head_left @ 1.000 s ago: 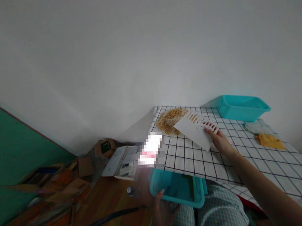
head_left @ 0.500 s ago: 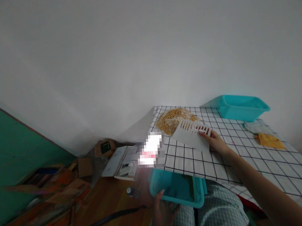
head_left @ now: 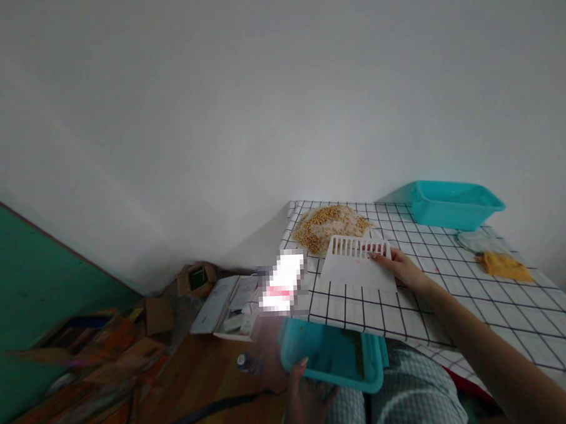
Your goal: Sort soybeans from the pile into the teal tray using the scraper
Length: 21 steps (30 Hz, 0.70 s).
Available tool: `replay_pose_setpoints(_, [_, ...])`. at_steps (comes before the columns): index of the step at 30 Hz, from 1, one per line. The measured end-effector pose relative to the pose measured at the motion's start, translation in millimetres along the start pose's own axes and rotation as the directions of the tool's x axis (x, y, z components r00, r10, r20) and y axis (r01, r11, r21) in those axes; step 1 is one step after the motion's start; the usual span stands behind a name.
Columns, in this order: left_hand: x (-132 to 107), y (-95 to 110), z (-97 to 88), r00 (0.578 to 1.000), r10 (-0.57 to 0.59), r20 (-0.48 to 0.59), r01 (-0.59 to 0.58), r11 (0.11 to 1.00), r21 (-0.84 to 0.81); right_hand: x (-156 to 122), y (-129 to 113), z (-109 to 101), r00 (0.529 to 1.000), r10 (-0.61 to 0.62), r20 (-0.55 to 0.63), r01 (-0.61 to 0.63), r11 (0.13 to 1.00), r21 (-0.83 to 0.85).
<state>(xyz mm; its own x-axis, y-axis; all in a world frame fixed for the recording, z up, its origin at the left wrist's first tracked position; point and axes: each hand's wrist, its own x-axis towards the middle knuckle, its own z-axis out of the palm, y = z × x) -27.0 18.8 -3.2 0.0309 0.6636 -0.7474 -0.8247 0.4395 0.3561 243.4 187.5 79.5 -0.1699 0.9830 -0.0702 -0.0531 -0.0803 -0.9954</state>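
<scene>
My right hand [head_left: 400, 266] grips the right side of a flat white plastic scraper with a row of slots [head_left: 354, 272], low over the table's near left part. Just beyond its slotted edge lies a spread of yellow soybeans mixed with pale grains [head_left: 324, 228]. Below the table's front edge, my left hand [head_left: 306, 395] holds a teal plastic basin [head_left: 340, 381] by its near rim, thumb over the top. That basin rests over my lap, and its bottom lies in shadow.
The table has a white checked cloth [head_left: 454, 261]. A larger teal basin [head_left: 456, 210] stands at the back right, with a clear round item [head_left: 476, 240] and yellow cloth [head_left: 505, 266] in front. Left, a bright blurred-out device [head_left: 283, 281], open white box [head_left: 236, 317] and cardboard boxes [head_left: 158, 314].
My right hand has turned the scraper and drawn it slightly toward me, so its slotted edge now lies roughly level along the near side of the beans. My left hand and its basin have hardly moved.
</scene>
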Motion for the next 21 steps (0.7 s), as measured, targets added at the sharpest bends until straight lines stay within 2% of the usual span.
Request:
replay_pose_setpoints(5, [0, 1, 1.8, 1.000, -0.017, 0.012, 0.016, 1.000, 0.015, 9, 2, -9, 0.973, -0.142, -0.181, 0.136, 0.990, -0.044])
replay_pose_setpoints(11, [-2, 0, 1.8, 1.000, 0.019, 0.019, -0.019, 1.000, 0.017, 14, 6, -18, 0.922, -0.137, -0.362, 0.159, 0.987, 0.030])
replay_pose_setpoints(16, [-8, 1, 7.0, 1.000, 0.023, 0.015, -0.023, 0.999, 0.033, 22, 10, -25, 0.826, -0.213, -0.521, 0.259, 0.966, 0.017])
replay_pose_setpoints(21, [-4, 1, 4.3, 1.000, -0.001, 0.015, 0.001, 1.000, 0.000, 25, 15, -29, 0.793, -0.201, -0.575, 0.266, 0.964, 0.030])
